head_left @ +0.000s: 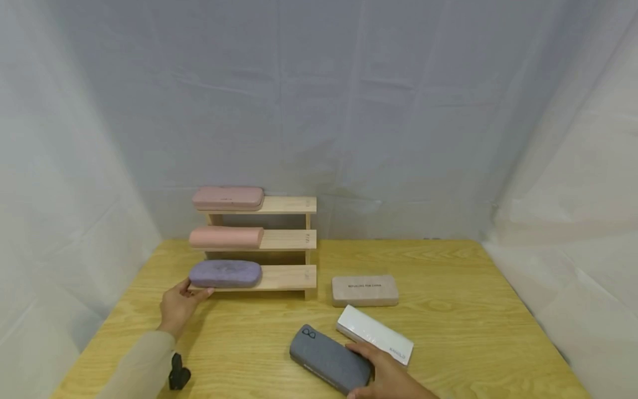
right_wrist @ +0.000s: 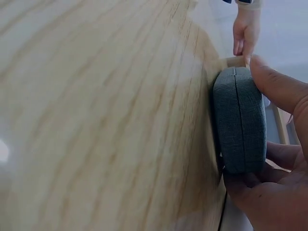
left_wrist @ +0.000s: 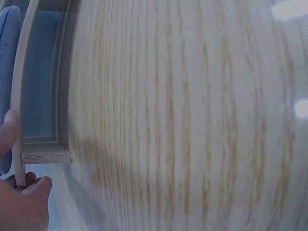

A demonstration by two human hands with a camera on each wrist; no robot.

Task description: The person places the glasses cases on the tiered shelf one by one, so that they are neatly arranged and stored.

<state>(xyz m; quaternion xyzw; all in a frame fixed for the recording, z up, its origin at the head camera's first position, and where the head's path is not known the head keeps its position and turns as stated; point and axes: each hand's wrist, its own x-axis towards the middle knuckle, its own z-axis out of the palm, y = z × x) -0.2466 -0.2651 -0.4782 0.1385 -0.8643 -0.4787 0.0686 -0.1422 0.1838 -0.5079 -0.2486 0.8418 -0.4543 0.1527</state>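
My left hand (head_left: 179,306) holds the left end of the lowest board of a three-step wooden display stand (head_left: 289,276), thumb along its front edge. In the left wrist view the fingers (left_wrist: 41,185) wrap round the board's end, close to the purple glasses case (head_left: 225,274) lying on it. A dark grey glasses case (head_left: 329,357) with a small glasses emblem is in my right hand (head_left: 386,374). The right wrist view shows thumb and fingers on either side of the grey case (right_wrist: 240,120), low over or on the table.
A dusty pink case (head_left: 228,198) lies on the top step and a salmon-pink case (head_left: 226,237) on the middle one, all at the left. On the wooden table (head_left: 448,310) are a beige case (head_left: 365,291) and a white case (head_left: 376,332), the latter beside my right hand.
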